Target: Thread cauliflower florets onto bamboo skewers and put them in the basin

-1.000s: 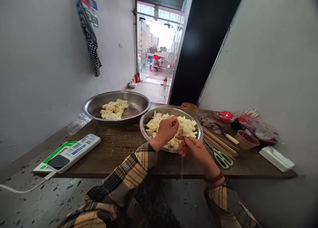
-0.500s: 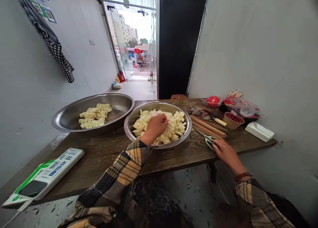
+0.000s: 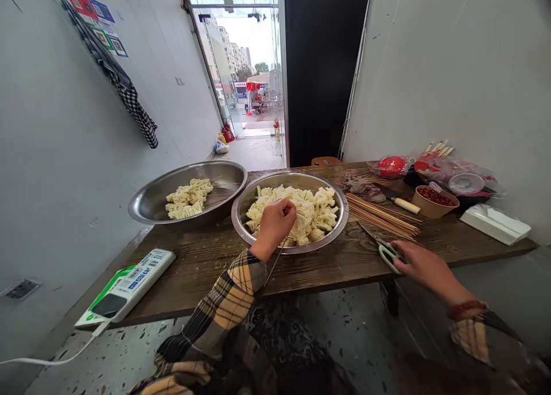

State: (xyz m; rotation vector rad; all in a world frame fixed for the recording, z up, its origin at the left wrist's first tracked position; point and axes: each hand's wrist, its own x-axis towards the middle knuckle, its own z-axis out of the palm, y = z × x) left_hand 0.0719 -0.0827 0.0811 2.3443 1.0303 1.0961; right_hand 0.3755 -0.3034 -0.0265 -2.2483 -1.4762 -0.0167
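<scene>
My left hand [image 3: 278,223] is closed over the near side of a steel bowl [image 3: 237,225] heaped with pale cauliflower florets [image 3: 316,208]. A thin skewer [image 3: 274,267] slants from beneath this hand past the wrist; its upper end is hidden. My right hand [image 3: 419,263] is at the table's front edge, its fingers curled at the green handles of a pair of scissors [image 3: 379,243]. The scissors lie flat, blades pointing back left toward the bowl. Just behind them is a spread bundle of bamboo skewers [image 3: 381,216].
A larger steel basin [image 3: 144,214] at left holds florets and skewers. Behind the bundle lie a crumpled cloth-like item [image 3: 361,185] and a knife [image 3: 404,204]. A paper tub [image 3: 434,202] and a tissue pack [image 3: 495,224] are at right. A phone [image 3: 109,305] lies front left.
The camera view has turned slightly left, so everything appears shifted right. My left hand stays closed over the bowl. My right hand remains at the scissors' handles, a little farther right on them.
</scene>
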